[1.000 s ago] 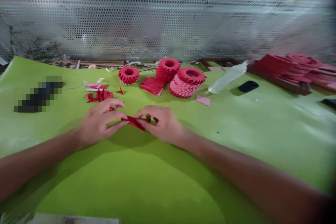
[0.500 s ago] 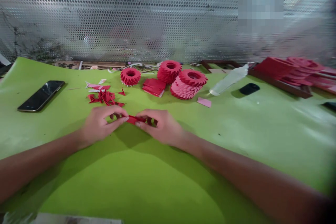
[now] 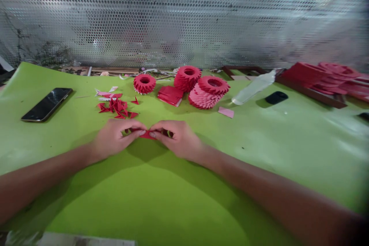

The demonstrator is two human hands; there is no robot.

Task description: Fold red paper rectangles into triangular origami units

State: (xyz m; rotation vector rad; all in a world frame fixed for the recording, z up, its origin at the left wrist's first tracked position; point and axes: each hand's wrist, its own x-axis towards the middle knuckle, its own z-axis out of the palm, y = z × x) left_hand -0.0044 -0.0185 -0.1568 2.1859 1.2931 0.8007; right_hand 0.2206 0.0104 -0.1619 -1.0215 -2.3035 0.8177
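Between my two hands is a small folded piece of red paper (image 3: 147, 135), partly hidden by the fingers. My left hand (image 3: 118, 136) pinches it from the left with thumb and fingertips. From the right, my right hand (image 3: 177, 136) pinches it too, and the fingertips of both hands nearly meet. Just beyond my left hand lies a pile of folded red paper pieces (image 3: 117, 107), with pink and white ones behind it. A stack of red paper (image 3: 170, 95) lies farther back, beside round layered paper rings (image 3: 144, 84).
A phone (image 3: 47, 103) lies at the left on the green table cover (image 3: 150, 200). At the back right are a clear bottle (image 3: 253, 87), a dark oval object (image 3: 276, 97) and a brown tray (image 3: 314, 92) with red paper. A perforated metal sheet (image 3: 173, 15) stands behind.
My left hand has slid right along the red paper, bringing its fingertips close to those of my right hand. My right hand stays nearly in place.
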